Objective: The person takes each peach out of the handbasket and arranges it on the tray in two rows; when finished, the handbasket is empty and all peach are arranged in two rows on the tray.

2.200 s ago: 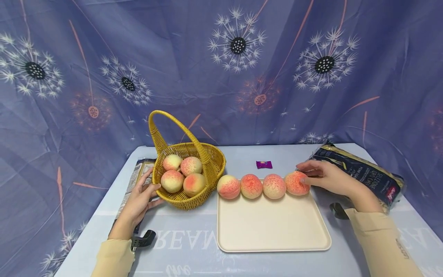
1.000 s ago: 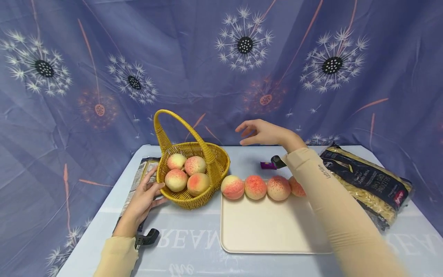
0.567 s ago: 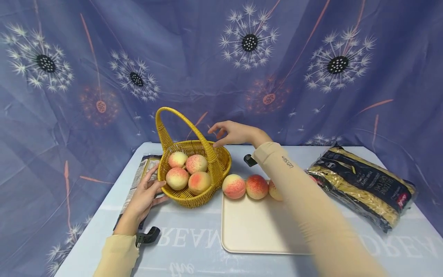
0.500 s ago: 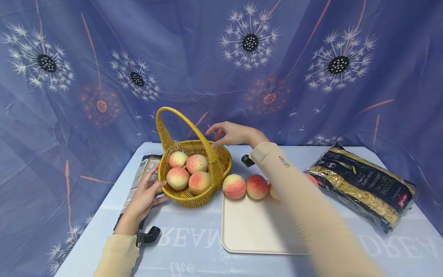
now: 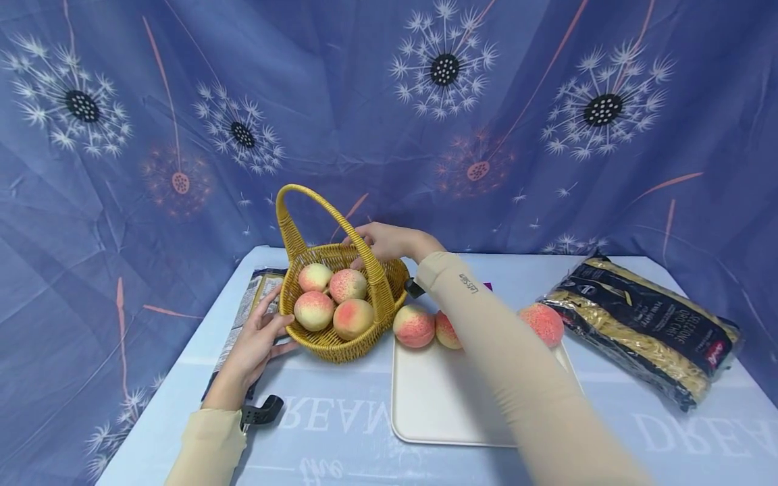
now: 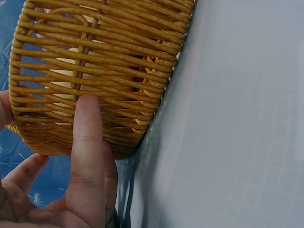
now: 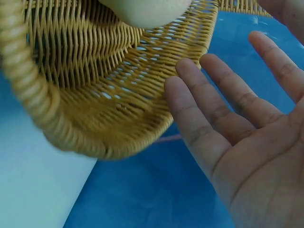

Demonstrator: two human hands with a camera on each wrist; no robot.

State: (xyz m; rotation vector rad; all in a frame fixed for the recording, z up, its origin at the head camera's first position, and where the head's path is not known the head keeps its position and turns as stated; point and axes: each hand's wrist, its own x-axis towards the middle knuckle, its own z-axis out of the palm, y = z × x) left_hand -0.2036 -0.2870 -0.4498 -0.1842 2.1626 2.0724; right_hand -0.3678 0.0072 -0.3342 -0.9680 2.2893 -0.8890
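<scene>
Head view: wicker basket (image 5: 338, 304) on worktop (image 5: 340, 418), four peaches (image 5: 333, 302) inside. Left hand (image 5: 258, 341) steadies its wall, fingers straight; right hand (image 5: 384, 241) over the far rim, grip released. Risk, judged: sleeve (image 5: 486, 337) brushing tray (image 5: 450, 405) peaches, rolling them off.

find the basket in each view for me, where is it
Head: the basket stands left of centre on the table, between the left hand and the right hand.
Left wrist: the basket's outer wall fills the upper left, the left hand's finger pressed flat on it.
Right wrist: the basket's rim and inside fill the upper left, beside the right hand's open fingers.
Shared landmark: the yellow wicker weave.
</scene>
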